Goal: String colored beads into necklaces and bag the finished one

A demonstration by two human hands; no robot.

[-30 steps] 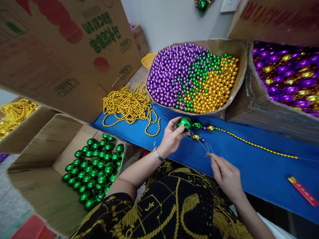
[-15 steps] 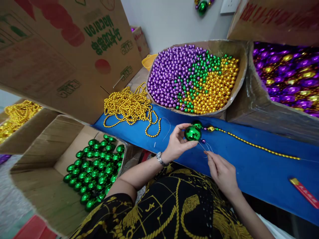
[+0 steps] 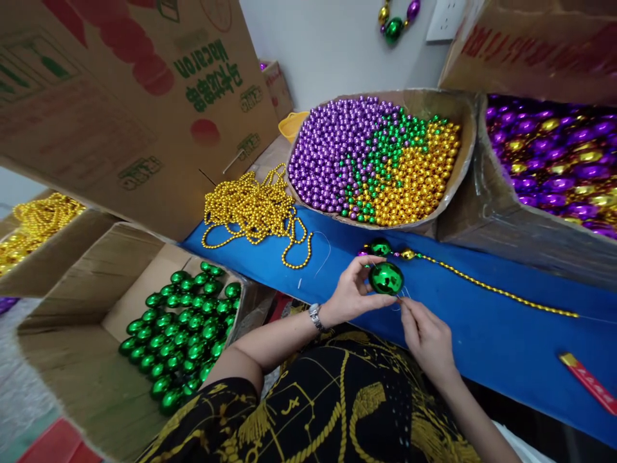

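Note:
Between the thumb and fingers of my left hand point(image 3: 354, 290) is a large shiny green bead point(image 3: 386, 278). My right hand point(image 3: 428, 334) pinches a thin clear string point(image 3: 403, 294) at the bead's lower right side; whether a needle is on it I cannot tell. Just beyond, on the blue table cover point(image 3: 486, 334), lies a beaded strand point(image 3: 496, 287) of small gold beads. Its near end has larger beads: a gold one, another green bead point(image 3: 380, 247) and a purple one partly behind my left fingers.
A carton of green beads point(image 3: 193, 328) stands at left. Gold bead strands point(image 3: 250, 206) lie on the table, beside a box of small purple, green and gold beads point(image 3: 376, 161). Purple and gold beads point(image 3: 559, 154) fill the right box. A red-and-yellow cutter-like object point(image 3: 588, 382) lies at right.
My left hand has moved the green bead slightly right and toward me, closer to my right fingertips. The purple bead by the strand's end now shows beyond my left fingers.

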